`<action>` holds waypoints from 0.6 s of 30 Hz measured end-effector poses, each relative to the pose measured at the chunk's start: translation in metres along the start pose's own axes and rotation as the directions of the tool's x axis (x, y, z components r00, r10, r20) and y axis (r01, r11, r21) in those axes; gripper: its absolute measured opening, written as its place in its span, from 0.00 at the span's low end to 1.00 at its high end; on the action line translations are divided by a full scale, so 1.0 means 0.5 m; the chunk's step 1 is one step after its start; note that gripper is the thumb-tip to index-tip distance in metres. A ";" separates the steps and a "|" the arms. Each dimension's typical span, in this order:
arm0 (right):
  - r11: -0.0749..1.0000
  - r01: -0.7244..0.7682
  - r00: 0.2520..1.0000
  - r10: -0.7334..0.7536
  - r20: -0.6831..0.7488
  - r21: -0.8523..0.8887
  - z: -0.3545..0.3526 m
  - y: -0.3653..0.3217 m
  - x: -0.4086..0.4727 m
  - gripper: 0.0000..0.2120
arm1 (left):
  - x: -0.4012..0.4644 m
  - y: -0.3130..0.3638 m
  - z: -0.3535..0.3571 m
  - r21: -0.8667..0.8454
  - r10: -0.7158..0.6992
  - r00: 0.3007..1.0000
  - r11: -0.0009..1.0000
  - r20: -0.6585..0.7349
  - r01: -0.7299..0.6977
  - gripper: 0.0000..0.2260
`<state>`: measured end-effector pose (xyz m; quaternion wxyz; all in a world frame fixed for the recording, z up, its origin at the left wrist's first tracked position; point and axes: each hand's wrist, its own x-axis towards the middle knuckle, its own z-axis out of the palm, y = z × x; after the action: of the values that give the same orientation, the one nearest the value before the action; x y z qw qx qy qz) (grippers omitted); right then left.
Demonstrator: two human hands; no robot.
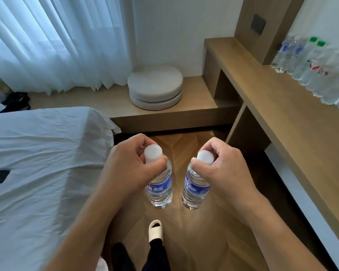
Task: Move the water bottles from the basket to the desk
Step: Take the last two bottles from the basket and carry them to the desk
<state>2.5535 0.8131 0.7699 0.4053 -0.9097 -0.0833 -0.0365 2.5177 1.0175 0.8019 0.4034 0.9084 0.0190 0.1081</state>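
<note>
My left hand (125, 165) grips the neck of a clear water bottle (160, 190) with a white cap and blue label. My right hand (223, 169) grips a second, matching water bottle (194, 192) the same way. Both bottles hang upright in the air above the wooden floor, side by side and a little apart. The wooden desk (282, 122) runs along the right side. Several water bottles (309, 63) stand in a row at its back against the wall, some with green caps. No basket is in view.
A bed with white sheets (37, 163) fills the left. Two stacked round cushions (156, 89) sit on a low wooden platform by the curtain. My slippered foot (155, 229) stands on the floor between bed and desk.
</note>
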 end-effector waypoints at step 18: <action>0.977 -0.212 0.975 0.212 -0.071 0.003 0.128 0.019 0.665 0.12 | 0.734 -0.165 0.022 -0.018 0.052 0.990 0.999 0.131 -0.050 0.12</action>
<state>2.8823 0.8951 0.7648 0.4074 -0.9124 0.0287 -0.0256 2.8825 1.1096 0.8004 0.4077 0.9107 -0.0316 0.0582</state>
